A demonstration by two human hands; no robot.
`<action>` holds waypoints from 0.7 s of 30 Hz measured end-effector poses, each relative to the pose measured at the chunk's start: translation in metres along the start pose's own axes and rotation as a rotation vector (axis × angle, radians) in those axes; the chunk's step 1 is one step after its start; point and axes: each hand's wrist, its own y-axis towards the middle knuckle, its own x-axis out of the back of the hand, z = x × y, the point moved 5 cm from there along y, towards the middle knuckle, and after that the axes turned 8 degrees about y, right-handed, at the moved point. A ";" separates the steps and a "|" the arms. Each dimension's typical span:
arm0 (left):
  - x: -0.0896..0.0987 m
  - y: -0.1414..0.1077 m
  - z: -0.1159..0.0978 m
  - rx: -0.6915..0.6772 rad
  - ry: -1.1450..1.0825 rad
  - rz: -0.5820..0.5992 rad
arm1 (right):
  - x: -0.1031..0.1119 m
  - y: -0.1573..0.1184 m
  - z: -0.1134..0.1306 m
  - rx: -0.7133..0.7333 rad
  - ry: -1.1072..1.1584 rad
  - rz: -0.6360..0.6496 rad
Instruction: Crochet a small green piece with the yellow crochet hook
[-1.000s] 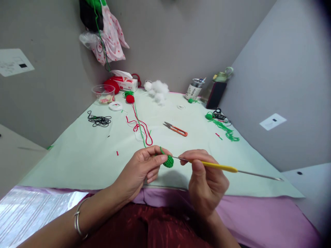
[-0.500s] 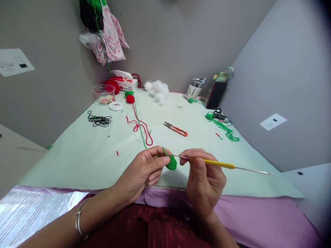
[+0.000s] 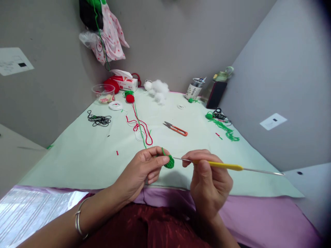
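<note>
Near the table's front edge, my left hand [image 3: 146, 168] pinches a small green crochet piece [image 3: 169, 163] between thumb and fingers. Green yarn [image 3: 163, 151] loops over the left index finger, and a strand runs back across the table. My right hand [image 3: 210, 182] grips a crochet hook [image 3: 224, 166] by its yellow handle, pen-fashion. The hook's thin metal tip points left, close beside the green piece; whether it touches a stitch I cannot tell. The other metal end sticks out to the right.
Orange thread snips [image 3: 176, 128] lie beyond my hands. Black yarn [image 3: 99, 119] and a red yarn ball [image 3: 130, 98] are at left. White stuffing [image 3: 159, 90], a tissue box [image 3: 126, 83] and a pen cup [image 3: 194, 89] stand at the back. Green yarn strands [image 3: 229, 132] lie at right.
My right hand and the crochet hook have moved to the right, drawing the tip away from the green piece. The piece has turned slightly and shifted a little left in my left hand.
</note>
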 end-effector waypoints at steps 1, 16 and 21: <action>0.000 0.000 0.000 0.002 0.003 0.000 | 0.000 0.000 0.000 0.002 -0.008 0.007; 0.005 -0.001 -0.001 -0.063 0.234 -0.005 | 0.000 0.003 0.008 -0.038 -0.063 0.168; -0.001 -0.001 -0.003 -0.034 0.061 0.052 | -0.004 0.006 -0.015 -0.303 0.321 0.053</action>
